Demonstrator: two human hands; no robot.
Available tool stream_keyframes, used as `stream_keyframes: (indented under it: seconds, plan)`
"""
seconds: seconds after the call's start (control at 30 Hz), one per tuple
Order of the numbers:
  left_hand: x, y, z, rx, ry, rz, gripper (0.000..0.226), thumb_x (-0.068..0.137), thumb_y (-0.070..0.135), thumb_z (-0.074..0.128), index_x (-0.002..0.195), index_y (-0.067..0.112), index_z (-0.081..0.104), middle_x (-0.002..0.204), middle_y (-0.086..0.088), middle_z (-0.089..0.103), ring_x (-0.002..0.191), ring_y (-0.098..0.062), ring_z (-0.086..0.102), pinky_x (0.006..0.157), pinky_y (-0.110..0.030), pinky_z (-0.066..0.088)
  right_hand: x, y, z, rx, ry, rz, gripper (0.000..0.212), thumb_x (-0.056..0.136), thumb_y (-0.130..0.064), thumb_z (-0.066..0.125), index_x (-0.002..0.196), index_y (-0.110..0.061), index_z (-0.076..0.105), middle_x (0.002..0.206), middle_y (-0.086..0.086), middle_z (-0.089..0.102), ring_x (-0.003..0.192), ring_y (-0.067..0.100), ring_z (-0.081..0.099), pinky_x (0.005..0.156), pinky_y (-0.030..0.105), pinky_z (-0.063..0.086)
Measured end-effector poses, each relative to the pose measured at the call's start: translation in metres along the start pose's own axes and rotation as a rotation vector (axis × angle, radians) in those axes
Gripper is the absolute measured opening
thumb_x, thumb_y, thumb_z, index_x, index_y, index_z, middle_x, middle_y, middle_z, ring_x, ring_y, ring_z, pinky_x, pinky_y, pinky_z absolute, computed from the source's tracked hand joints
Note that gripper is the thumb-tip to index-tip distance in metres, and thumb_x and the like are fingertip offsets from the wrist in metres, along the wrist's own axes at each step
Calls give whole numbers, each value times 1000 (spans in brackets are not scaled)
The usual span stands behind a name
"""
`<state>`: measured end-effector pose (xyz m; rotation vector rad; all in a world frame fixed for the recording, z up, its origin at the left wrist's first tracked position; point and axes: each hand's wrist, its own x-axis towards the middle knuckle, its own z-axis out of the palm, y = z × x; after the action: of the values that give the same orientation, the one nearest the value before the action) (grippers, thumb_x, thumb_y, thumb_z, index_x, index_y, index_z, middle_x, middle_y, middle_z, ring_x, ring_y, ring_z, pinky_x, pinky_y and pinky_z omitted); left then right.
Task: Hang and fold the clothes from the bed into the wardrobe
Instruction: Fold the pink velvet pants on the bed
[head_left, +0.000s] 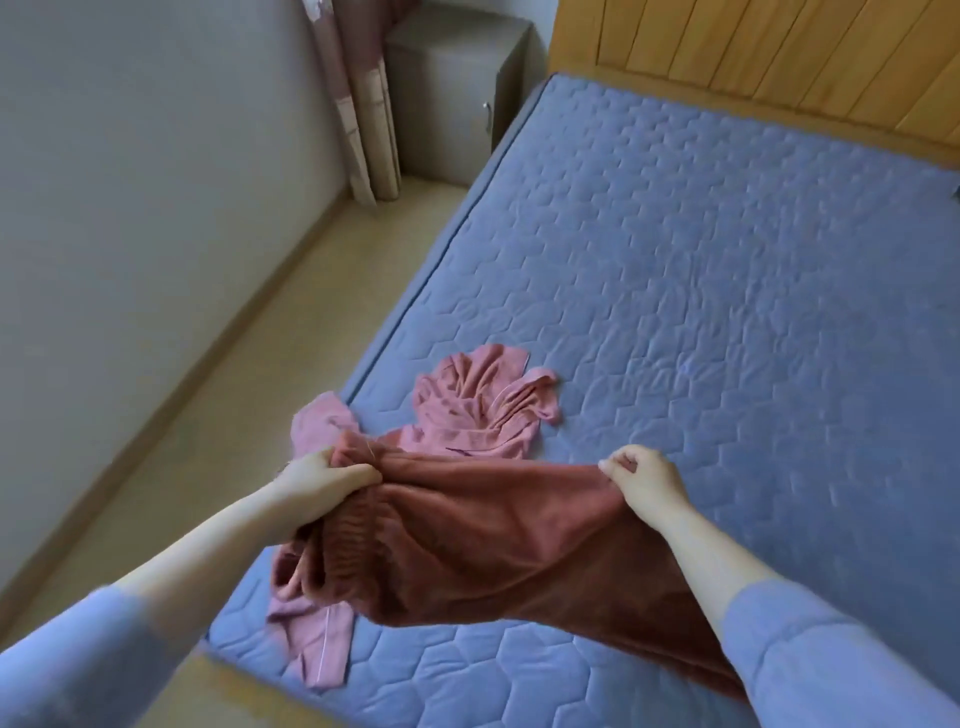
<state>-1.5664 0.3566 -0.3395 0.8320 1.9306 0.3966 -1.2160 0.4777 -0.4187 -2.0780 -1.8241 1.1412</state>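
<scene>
A rust-brown fleece garment (483, 540) with a ribbed elastic band is stretched between my hands above the near-left part of the bed. My left hand (324, 480) grips its bunched left end, fingers curled into the cloth. The right end is pinched by my right hand (641, 480) along the top edge. Beneath and behind it a crumpled pink garment (478, 405) lies on the blue quilted mattress (701, 291), with part of it showing below the brown cloth near the bed's left edge. No wardrobe is in view.
A wooden headboard (779, 57) runs along the far right. A grey bedside cabinet (452, 88) stands in the corner by a pink curtain (358, 109). A strip of beige floor (218, 431) lies between the bed and the grey wall on the left.
</scene>
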Motion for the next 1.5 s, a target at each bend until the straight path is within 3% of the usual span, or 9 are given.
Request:
stream_keyframes:
  seconds: [0.2, 0.33, 0.57, 0.67, 0.8, 0.97, 1.17, 1.37, 1.5]
  plan:
    - [55, -115, -23, -153, 69, -193, 52, 64, 40, 73, 111, 19, 66, 110, -12, 68, 106, -30, 62, 101, -42, 46, 34, -36, 113, -103, -74, -71, 14, 89, -25, 68, 86, -11, 68, 89, 8, 71, 89, 27, 64, 73, 28, 41]
    - [92, -173, -27, -179, 213, -257, 28, 80, 31, 74, 105, 22, 66, 109, -10, 68, 101, -26, 60, 91, -34, 46, 53, -48, 169, -158, -119, -103, 15, 90, -24, 66, 87, -10, 68, 91, 11, 71, 91, 30, 63, 76, 33, 43]
    - [151, -235, -8, -119, 301, -297, 26, 84, 34, 65, 107, 21, 65, 111, -15, 67, 103, -31, 60, 81, -32, 43, 81, -48, 238, -219, -95, -83, 12, 92, -19, 62, 95, -9, 68, 101, 15, 72, 99, 35, 63, 87, 41, 49]
    - [174, -243, -1, -79, 327, -266, 6, 86, 35, 62, 84, 29, 61, 102, -13, 67, 85, -25, 54, 72, -30, 36, 91, -44, 255, -254, -37, -94, 12, 93, -17, 61, 97, -10, 69, 102, 16, 72, 98, 37, 64, 83, 39, 47]
    - [206, -249, 4, -132, 339, -272, 36, 80, 52, 67, 96, 23, 54, 101, -5, 64, 90, -27, 57, 73, -31, 37, 107, -38, 266, -260, 16, -60, 14, 94, -17, 59, 96, -8, 69, 102, 22, 70, 100, 40, 63, 83, 41, 46]
    - [219, -267, 3, -60, 151, -55, 100, 60, 24, 89, 143, 25, 33, 121, 8, 49, 108, -12, 48, 84, -21, 35, 118, -31, 278, -224, -20, 2, 14, 92, -17, 61, 103, -9, 66, 107, 22, 68, 105, 38, 60, 87, 38, 44]
    - [232, -282, 6, 35, 275, 5, 70, 82, 22, 70, 141, 22, 34, 128, -10, 58, 110, -27, 57, 74, -28, 32, 118, -20, 285, -329, -168, 45, 49, 89, -33, 65, 131, -13, 48, 128, 20, 59, 120, 37, 54, 93, 39, 42]
    - [226, -261, 17, 325, 374, -97, 84, 81, 26, 72, 146, 3, 24, 131, -25, 46, 117, -43, 47, 87, -43, 38, 116, -4, 272, -376, -203, 77, 62, 89, -46, 63, 133, -8, 42, 131, 19, 58, 121, 36, 54, 93, 41, 44]
    - [208, -227, 27, 463, 452, 348, 73, 65, -2, 68, 135, -6, 46, 130, -27, 49, 117, -45, 48, 103, -51, 38, 107, 10, 256, -321, -244, 57, 59, 88, -45, 65, 134, -13, 46, 131, 12, 60, 123, 31, 54, 97, 38, 43]
